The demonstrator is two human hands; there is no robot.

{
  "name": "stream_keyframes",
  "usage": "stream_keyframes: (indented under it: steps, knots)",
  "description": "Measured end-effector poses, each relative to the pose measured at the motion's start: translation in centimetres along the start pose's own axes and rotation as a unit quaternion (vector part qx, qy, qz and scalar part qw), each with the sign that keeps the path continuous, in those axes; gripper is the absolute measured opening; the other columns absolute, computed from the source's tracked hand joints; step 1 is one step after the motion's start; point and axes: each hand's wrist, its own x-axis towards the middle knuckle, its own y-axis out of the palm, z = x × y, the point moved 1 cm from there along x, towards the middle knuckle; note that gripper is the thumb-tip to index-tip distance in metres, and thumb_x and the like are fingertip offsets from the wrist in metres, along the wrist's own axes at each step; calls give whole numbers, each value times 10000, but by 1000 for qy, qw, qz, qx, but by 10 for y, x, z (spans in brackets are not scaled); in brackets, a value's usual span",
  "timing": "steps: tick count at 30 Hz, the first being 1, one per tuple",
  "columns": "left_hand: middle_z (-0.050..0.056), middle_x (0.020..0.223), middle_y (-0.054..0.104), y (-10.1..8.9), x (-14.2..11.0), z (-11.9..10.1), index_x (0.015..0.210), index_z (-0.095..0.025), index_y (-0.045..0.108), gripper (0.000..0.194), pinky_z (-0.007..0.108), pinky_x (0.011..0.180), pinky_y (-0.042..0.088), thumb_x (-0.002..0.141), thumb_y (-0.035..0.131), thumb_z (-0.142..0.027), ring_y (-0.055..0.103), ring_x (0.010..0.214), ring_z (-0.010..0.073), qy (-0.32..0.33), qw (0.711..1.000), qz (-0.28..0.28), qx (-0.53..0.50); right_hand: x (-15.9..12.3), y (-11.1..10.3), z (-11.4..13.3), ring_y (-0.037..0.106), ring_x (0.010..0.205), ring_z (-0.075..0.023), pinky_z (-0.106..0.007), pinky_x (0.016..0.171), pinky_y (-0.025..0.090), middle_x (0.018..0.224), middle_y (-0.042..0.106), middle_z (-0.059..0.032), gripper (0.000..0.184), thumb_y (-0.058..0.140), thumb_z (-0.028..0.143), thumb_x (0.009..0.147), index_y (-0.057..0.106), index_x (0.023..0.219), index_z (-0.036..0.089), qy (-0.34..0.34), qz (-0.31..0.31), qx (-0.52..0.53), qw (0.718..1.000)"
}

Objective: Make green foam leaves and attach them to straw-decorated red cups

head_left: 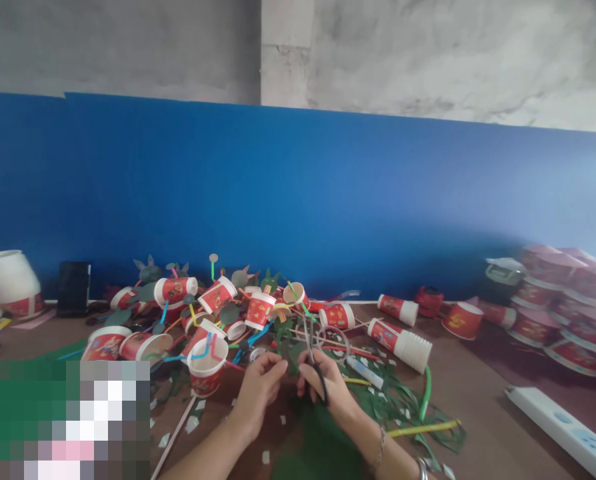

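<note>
Looks like a craft workshop, roughly fitted out: brown table (488, 437) strewn with red-and-white paper cups (261, 311), bright straws (426, 392) and green cuttings (385, 408), scissors (317, 377) in use, power strip (565, 423) at right, blue partition (288, 200) behind, bare, patchy grey wall (428, 60) above.

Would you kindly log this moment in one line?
left hand: at green piece, hold unclear | right hand: holding scissors | beyond: jumbled red cups | right side: white power strip
</note>
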Motion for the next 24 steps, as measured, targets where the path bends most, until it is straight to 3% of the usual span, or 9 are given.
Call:
stream_keyframes:
  steps: [3, 8, 16, 24]
  knots:
    - [-136, 418, 248, -3, 0, -4, 698, -185, 492, 350, 167, 371, 101, 656, 723, -445, 153, 365, 25, 47, 998, -42, -30, -3, 8, -1, 510, 445, -94, -172, 387, 329, 529, 558, 39, 328, 642, 460, 702, 501, 786, 175, 20, 44, -32, 998]
    - [-131, 439, 234, -1, -3, -5, 682, -181, 474, 361, 163, 381, 97, 685, 715, -449, 140, 382, 23, 59, 996, -45, -55, -12, 19, 2, 512, 466, -92, -186, 446, 394, 527, 542, 43, 217, 635, 338, 703, 502, 713, 167, 44, 86, -79, 992]
    - [-134, 411, 235, 3, -4, -6, 646, -181, 456, 401, 168, 377, 85, 646, 733, -471, 141, 373, 20, 50, 997, -39, -53, -15, 21, -6, 505, 428, -88, -187, 423, 418, 517, 532, 44, 257, 639, 382, 711, 503, 726, 164, 52, 103, -52, 992]
    - [-134, 398, 248, 3, -5, -6, 614, -183, 431, 424, 169, 380, 95, 637, 735, -478, 136, 373, 18, 41, 997, -33, -62, -13, 20, -10, 469, 365, -69, -146, 345, 345, 476, 535, 50, 274, 618, 410, 724, 491, 723, 167, 69, 111, -54, 990]
